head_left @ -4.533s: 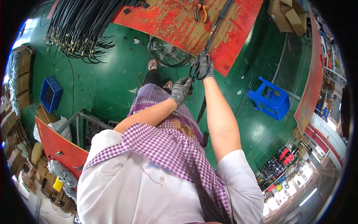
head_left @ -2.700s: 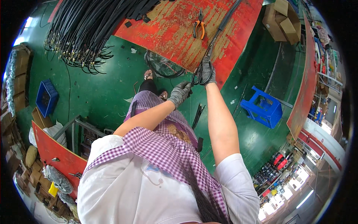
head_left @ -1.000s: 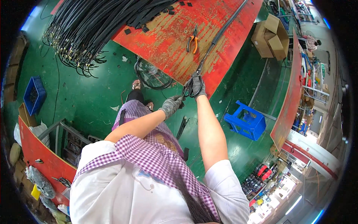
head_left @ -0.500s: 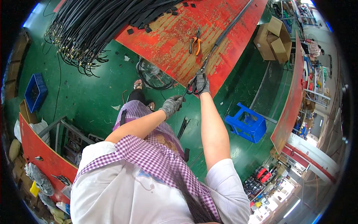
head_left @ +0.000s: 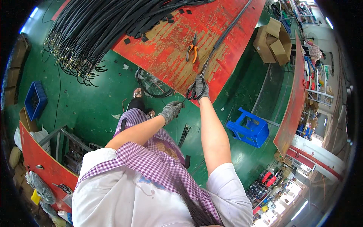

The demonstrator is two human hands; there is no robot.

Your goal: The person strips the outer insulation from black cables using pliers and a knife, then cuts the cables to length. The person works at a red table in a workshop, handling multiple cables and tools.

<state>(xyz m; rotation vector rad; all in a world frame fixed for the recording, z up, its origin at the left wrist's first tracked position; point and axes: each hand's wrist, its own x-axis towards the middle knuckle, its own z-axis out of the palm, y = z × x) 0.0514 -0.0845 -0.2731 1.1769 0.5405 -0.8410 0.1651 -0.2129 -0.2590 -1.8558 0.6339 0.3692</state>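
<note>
My right hand (head_left: 202, 87), in a grey glove, is closed on black-handled scissors (head_left: 192, 90) at the near corner of the red table. Their blades point away from me, along a black sleeved cable (head_left: 227, 34) that runs up the table to its far edge. Lower and to the left, my gloved left hand (head_left: 171, 112) is closed, pinching a thin black cable end that stretches toward the scissors; the fingertips are partly hidden. Orange-handled pliers (head_left: 192, 49) lie on the table beyond my right hand, touched by neither hand.
The worn red table (head_left: 162, 56) bears a large bundle of black cables (head_left: 94, 34) hanging over its left edge, plus small black pieces. A coil of black cable (head_left: 151, 89) hangs near the front edge. A blue stool (head_left: 249, 128), cardboard box (head_left: 272, 41) and blue crate (head_left: 36, 99) stand around.
My left hand has shifted slightly down and left, and my right hand slightly left. The whole view has drifted a little. Both hands keep their hold.
</note>
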